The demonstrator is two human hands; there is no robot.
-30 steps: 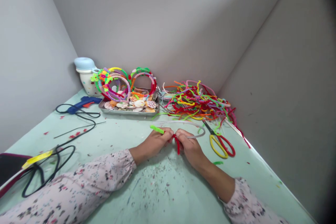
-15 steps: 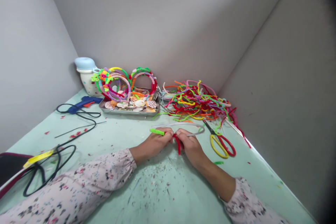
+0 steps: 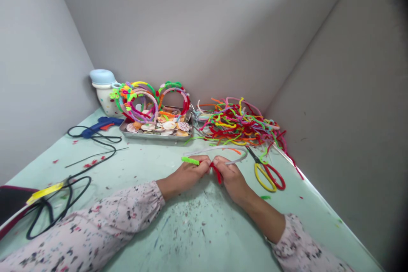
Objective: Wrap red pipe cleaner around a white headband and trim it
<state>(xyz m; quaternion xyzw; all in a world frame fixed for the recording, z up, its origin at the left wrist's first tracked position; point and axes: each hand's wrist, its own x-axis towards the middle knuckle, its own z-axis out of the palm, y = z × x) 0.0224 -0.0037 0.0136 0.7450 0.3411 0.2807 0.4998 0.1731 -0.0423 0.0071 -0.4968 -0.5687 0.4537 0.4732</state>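
My left hand is closed around a thin grey headband, whose near end is wrapped in bright green pipe cleaner and sticks out past the fingers. Close against it, my right hand pinches a red pipe cleaner. Its loose tail hangs below the fingertips, and a bit of red shows between the two hands. The grey band loops round behind both hands, one arm passing by the right fingers. Much of the wrapped part is hidden by the fingers.
Scissors lie open-handled right of my hand, before a tangled pipe-cleaner pile. Wrapped headbands stand in a metal tray of shells. Leftward are a blue glue gun, its black cord and a white jar.
The red tail has swung slightly to the right and shows shorter below my right fingers. Both hands stay nearly in place.
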